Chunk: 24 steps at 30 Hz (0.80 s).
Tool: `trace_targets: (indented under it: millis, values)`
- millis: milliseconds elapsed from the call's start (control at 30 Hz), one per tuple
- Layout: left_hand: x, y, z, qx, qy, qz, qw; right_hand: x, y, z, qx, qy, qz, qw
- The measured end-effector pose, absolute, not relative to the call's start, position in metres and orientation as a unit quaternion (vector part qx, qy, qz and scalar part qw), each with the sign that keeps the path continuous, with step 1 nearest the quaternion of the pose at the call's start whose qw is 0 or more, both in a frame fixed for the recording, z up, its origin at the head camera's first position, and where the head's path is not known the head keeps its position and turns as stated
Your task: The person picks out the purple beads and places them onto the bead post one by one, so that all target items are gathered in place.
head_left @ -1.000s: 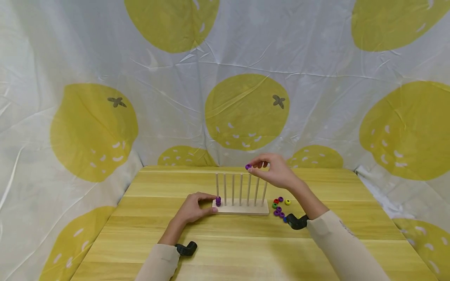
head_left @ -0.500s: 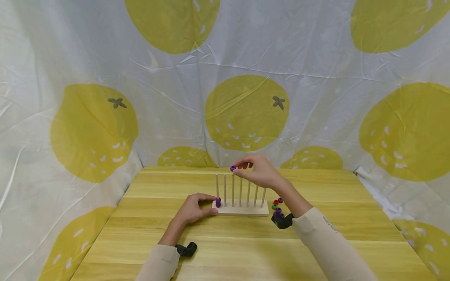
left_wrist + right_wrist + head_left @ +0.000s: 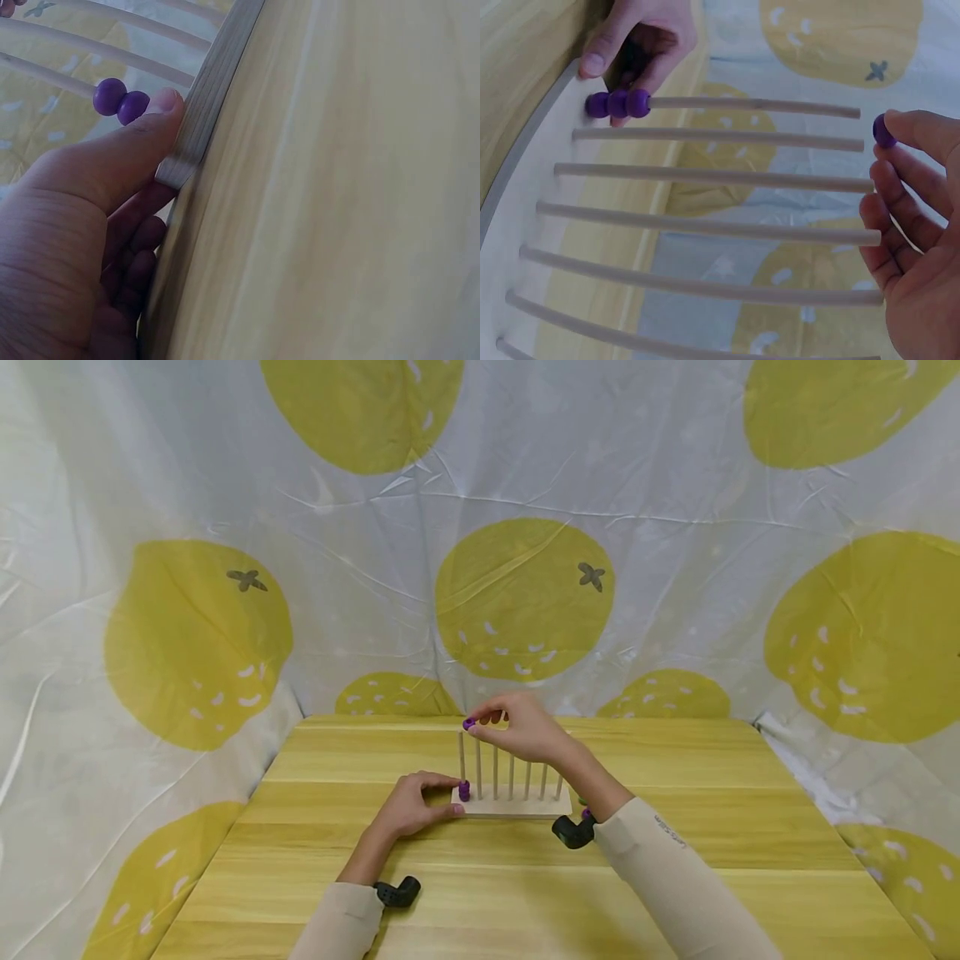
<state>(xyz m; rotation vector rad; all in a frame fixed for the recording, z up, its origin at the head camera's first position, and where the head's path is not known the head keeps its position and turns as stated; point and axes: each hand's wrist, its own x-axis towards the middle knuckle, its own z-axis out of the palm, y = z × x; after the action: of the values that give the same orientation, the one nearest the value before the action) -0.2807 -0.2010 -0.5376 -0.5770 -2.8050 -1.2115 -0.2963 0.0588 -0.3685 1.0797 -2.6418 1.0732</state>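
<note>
A wooden peg rack [image 3: 517,807] stands on the table, a flat base with a row of several upright pegs. Its left end is gripped by my left hand [image 3: 408,806], thumb at the front and fingers behind. Three purple beads [image 3: 618,103] are stacked at the bottom of the leftmost peg, right beside that hand. Between thumb and index fingertip my right hand [image 3: 528,731] pinches another purple bead [image 3: 883,130]. This bead is level with the peg tops, near the tips of the two leftmost pegs and apart from them in the right wrist view.
Right of the rack, a loose purple bead [image 3: 587,814] and a bit of green [image 3: 582,802] show past my right wrist, which hides the other loose beads. The wooden table [image 3: 465,893] reaches back to a lemon-print cloth [image 3: 525,485].
My right hand has carried the purple bead leftward above the pegs, from the right half of the rack to its left end. My left hand has kept its grip in place.
</note>
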Motion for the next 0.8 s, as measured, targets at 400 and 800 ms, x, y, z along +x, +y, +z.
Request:
trace_targets:
  millis: [400, 800]
  values:
    - [-0.281, -0.202, -0.538, -0.183, -0.905, -0.384, 0.011, -0.3, 0.047, -0.376, 0.352, -0.869, 0.346, 0.034]
    - [-0.281, -0.201, -0.537, -0.186, -0.903, -0.387, 0.015, -0.3, 0.042, -0.375, 0.354, -0.867, 0.35, 0.022]
